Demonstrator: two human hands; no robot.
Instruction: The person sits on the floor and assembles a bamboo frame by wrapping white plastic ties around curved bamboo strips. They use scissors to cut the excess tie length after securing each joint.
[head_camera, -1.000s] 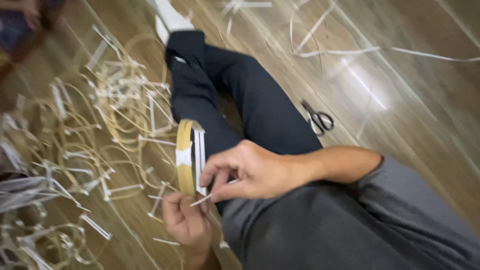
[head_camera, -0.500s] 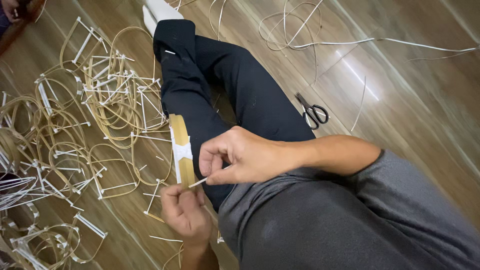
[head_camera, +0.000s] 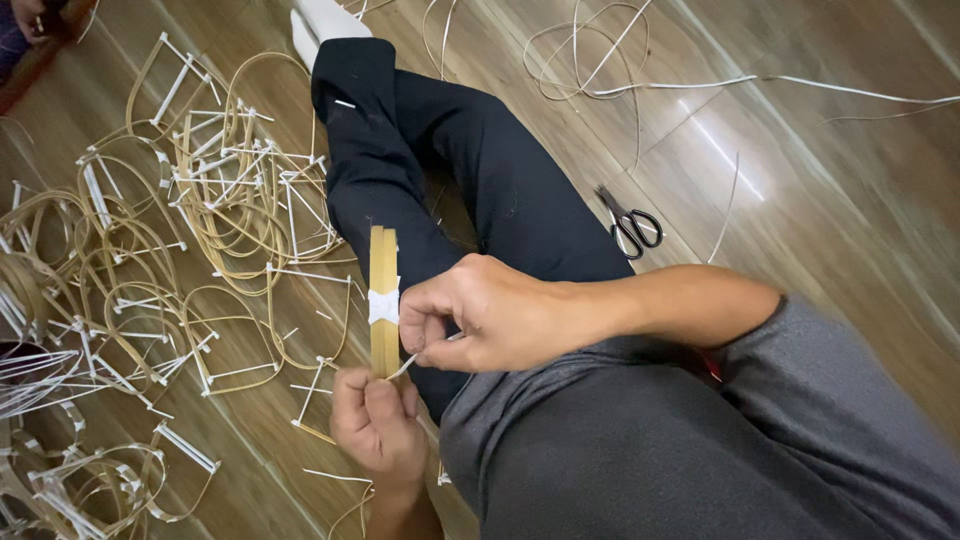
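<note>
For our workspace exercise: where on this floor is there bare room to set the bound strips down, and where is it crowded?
Bare wooden floor lies right of the scissors, bordered by the loose white strand above and the right hand's forearm below. Left of the dark trouser leg it is crowded: a pile of bent cane frames covers the floor, leaving only small gaps near the left hand.

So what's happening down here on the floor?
A person sits on the wooden floor, legs stretched out. The left hand holds a bamboo hoop upright by its lower end. The right hand pinches a thin white strip beside the white binding wrapped round the hoop. A pile of similar hoops lies to the left, and scissors lie to the right.
</note>
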